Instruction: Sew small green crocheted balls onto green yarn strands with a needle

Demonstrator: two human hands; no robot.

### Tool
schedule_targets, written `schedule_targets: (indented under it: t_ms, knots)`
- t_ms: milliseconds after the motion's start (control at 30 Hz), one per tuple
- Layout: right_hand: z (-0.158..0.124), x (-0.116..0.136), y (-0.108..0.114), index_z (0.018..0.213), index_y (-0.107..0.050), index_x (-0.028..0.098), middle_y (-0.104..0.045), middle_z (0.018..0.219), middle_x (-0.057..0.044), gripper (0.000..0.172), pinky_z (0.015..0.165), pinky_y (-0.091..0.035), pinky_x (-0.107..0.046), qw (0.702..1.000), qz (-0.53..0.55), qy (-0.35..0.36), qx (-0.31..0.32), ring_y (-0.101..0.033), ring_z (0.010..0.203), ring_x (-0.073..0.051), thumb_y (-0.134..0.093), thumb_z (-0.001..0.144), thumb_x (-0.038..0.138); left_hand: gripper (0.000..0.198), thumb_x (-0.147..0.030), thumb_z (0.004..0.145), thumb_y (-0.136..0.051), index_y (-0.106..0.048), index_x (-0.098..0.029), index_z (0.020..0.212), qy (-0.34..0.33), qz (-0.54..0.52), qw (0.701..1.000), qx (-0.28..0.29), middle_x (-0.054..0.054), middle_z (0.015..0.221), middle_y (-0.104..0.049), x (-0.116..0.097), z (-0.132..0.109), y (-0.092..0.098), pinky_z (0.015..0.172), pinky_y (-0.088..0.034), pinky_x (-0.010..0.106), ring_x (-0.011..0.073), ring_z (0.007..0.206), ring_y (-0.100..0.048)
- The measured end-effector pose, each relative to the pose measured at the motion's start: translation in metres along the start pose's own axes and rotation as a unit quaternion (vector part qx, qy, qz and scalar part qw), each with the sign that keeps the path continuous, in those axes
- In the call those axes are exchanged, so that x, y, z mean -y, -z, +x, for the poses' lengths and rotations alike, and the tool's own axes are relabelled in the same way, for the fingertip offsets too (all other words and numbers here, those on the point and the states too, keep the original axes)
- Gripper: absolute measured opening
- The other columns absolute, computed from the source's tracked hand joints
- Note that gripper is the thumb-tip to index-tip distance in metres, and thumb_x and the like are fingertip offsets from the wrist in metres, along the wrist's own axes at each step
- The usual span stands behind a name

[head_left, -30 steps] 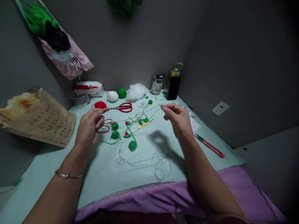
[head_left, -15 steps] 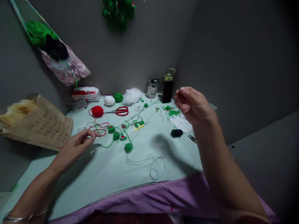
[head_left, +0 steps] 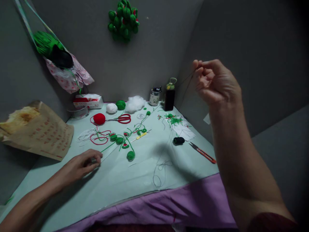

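Observation:
My right hand [head_left: 214, 79] is raised high at the right, its thumb and forefinger pinched on a dark thread [head_left: 187, 84]. The thread runs down toward loose loops [head_left: 156, 181] on the table. Low at the left, my left hand [head_left: 89, 161] has its fingers closed on a green yarn end [head_left: 107, 147], which stretches straight to several small green crocheted pieces. Among these lie a green ball piece [head_left: 130, 156], a red-and-green piece [head_left: 125, 146] and a crochet hook [head_left: 140, 137] with a yellow handle.
Red-handled scissors [head_left: 124, 119] lie beside a red yarn ball [head_left: 99, 119]. Thread snips [head_left: 202, 152] and a black thread spool [head_left: 179, 140] lie at the right. White stuffing [head_left: 135, 103], a jar [head_left: 154, 96] and a bottle [head_left: 169, 99] stand behind. A paper bag [head_left: 50, 135] leans left.
My right hand has risen and moved right with the thread. My left hand has moved down slightly, and the green yarn beside it has straightened. The snips have come into fuller view.

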State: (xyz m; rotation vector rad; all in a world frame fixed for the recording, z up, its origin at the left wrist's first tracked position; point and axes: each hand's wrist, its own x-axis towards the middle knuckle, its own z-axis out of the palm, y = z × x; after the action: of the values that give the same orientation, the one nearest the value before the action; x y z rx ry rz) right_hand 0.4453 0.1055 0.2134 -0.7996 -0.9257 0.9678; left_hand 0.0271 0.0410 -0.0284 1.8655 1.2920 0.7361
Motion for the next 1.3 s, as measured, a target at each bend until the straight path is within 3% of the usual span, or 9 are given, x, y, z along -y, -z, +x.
schedule_targets:
  t_ms: [100, 200, 333, 433, 633, 800, 1000, 1167, 1300]
  knots:
    - [0.003, 0.012, -0.014, 0.056, -0.053, 0.015, -0.067, 0.069, 0.003, 0.035, 0.058, -0.045, -0.012, 0.999, -0.046, -0.003, 0.006, -0.063, 0.071, 0.000, -0.050, 0.088, 0.002, 0.032, -0.045, 0.069, -0.079, -0.079, -0.033, 0.099, -0.044, 0.044, 0.997, 0.047, 0.011, 0.126, -0.069, 0.005, 0.001, 0.003, 0.083, -0.052, 0.037, 0.0314, 0.101, -0.065]
    - [-0.006, 0.022, -0.032, 0.055, -0.052, 0.015, -0.058, 0.057, 0.006, 0.043, 0.050, -0.037, -0.004, 1.000, -0.002, -0.030, -0.002, -0.053, 0.054, 0.006, -0.042, 0.097, 0.006, 0.019, -0.050, 0.074, -0.075, -0.081, -0.032, 0.078, -0.031, 0.117, 0.989, 0.091, 0.010, 0.127, -0.070, 0.011, 0.011, 0.014, 0.092, -0.048, 0.044, 0.0362, 0.110, -0.063]
    - [-0.019, 0.033, -0.051, 0.060, -0.054, 0.012, -0.058, 0.059, 0.006, 0.045, 0.044, -0.029, -0.003, 0.998, 0.022, -0.042, 0.033, -0.047, 0.048, 0.007, -0.036, 0.100, 0.005, 0.020, -0.049, 0.069, -0.078, -0.078, -0.029, 0.074, -0.069, 0.206, 0.976, -0.005, 0.011, 0.112, -0.075, -0.004, 0.031, 0.020, 0.094, -0.045, 0.047, 0.0385, 0.108, -0.061]
    - [-0.022, 0.039, -0.060, 0.059, -0.053, 0.012, -0.052, 0.056, 0.007, 0.044, 0.045, -0.026, -0.003, 0.998, 0.006, -0.040, 0.051, -0.043, 0.047, 0.007, -0.036, 0.099, 0.006, 0.033, -0.049, 0.078, -0.071, -0.074, -0.029, 0.105, -0.111, 0.115, 0.986, -0.043, 0.009, 0.120, -0.071, -0.049, 0.045, 0.003, 0.097, -0.044, 0.043, 0.0335, 0.113, -0.059]
    - [-0.019, 0.042, -0.070, 0.065, -0.056, 0.009, -0.052, 0.058, 0.010, 0.034, 0.046, -0.022, -0.005, 0.996, -0.020, -0.019, 0.082, -0.040, 0.047, 0.009, -0.040, 0.095, 0.009, 0.032, -0.046, 0.090, -0.061, -0.069, -0.024, 0.112, -0.089, -0.193, 0.970, 0.122, 0.008, 0.119, -0.068, -0.121, 0.086, -0.058, 0.090, -0.047, 0.034, 0.0250, 0.110, -0.062]
    - [-0.014, 0.045, -0.073, 0.067, -0.054, 0.012, -0.052, 0.057, 0.009, 0.033, 0.044, -0.023, -0.005, 0.995, -0.031, -0.004, 0.091, -0.041, 0.045, 0.008, -0.038, 0.095, 0.006, 0.054, -0.061, 0.096, -0.043, -0.069, -0.019, 0.117, -0.043, -0.310, 0.897, 0.313, 0.015, 0.127, -0.066, -0.117, 0.114, -0.103, 0.070, -0.046, 0.033, 0.0150, 0.072, -0.060]
    - [-0.006, 0.046, -0.062, 0.064, -0.052, 0.012, -0.051, 0.053, 0.010, 0.033, 0.046, -0.023, -0.005, 0.997, -0.050, 0.001, 0.060, -0.040, 0.045, 0.010, -0.038, 0.094, 0.009, 0.056, -0.061, 0.096, -0.043, -0.068, -0.013, 0.110, -0.015, -0.347, 0.859, 0.376, 0.014, 0.102, -0.070, -0.109, 0.104, -0.131, 0.059, -0.044, 0.030, 0.0124, 0.062, -0.057]
    - [0.002, 0.047, -0.047, 0.062, -0.054, 0.014, -0.052, 0.054, 0.010, 0.040, 0.044, -0.023, -0.005, 0.998, -0.047, 0.010, 0.032, -0.041, 0.044, 0.009, -0.036, 0.097, 0.008, 0.046, -0.055, 0.093, -0.056, -0.066, -0.013, 0.108, 0.004, -0.401, 0.830, 0.387, 0.013, 0.101, -0.068, -0.102, 0.095, -0.125, 0.065, -0.051, 0.030, 0.0152, 0.071, -0.064]
    - [0.011, 0.048, -0.029, 0.062, -0.053, 0.014, -0.052, 0.052, 0.010, 0.040, 0.042, -0.019, -0.009, 0.998, -0.054, 0.026, 0.008, -0.035, 0.041, 0.008, -0.035, 0.097, 0.007, 0.041, -0.053, 0.093, -0.057, -0.068, -0.013, 0.095, 0.033, -0.377, 0.849, 0.367, 0.004, 0.076, -0.063, -0.093, 0.083, -0.095, 0.055, -0.046, 0.025, 0.0114, 0.057, -0.058]
